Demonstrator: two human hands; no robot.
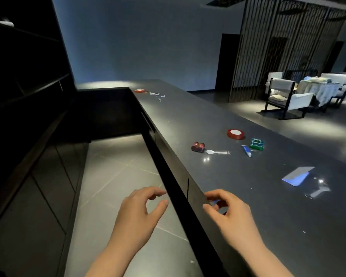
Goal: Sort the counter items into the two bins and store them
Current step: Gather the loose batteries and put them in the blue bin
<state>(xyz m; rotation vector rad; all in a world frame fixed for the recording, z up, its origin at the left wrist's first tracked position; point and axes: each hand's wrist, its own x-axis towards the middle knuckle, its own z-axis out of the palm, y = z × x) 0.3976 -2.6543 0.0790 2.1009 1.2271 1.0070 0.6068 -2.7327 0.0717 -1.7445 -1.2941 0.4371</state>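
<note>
1. Two bare hands: the left hand [140,208] and the right hand [228,212], fingers loosely curled.
2. One red tape roll [236,134], far beyond the right fingertips.
3. One pair of small red cylinders [198,146].
4. One white plastic spoon [218,152] just beside them.
5. One blue-and-white tube [247,150].
6. One green-and-blue block piece [257,143].
7. One white card [297,175], nearest the right fingers.
8. One red flat item [139,90], farthest off, with a few tiny bits too small to count.

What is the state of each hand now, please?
Left hand: open, fingers curled, holding nothing.
Right hand: fingers pinched near a small blue object; whether it grips it cannot be told.
</note>
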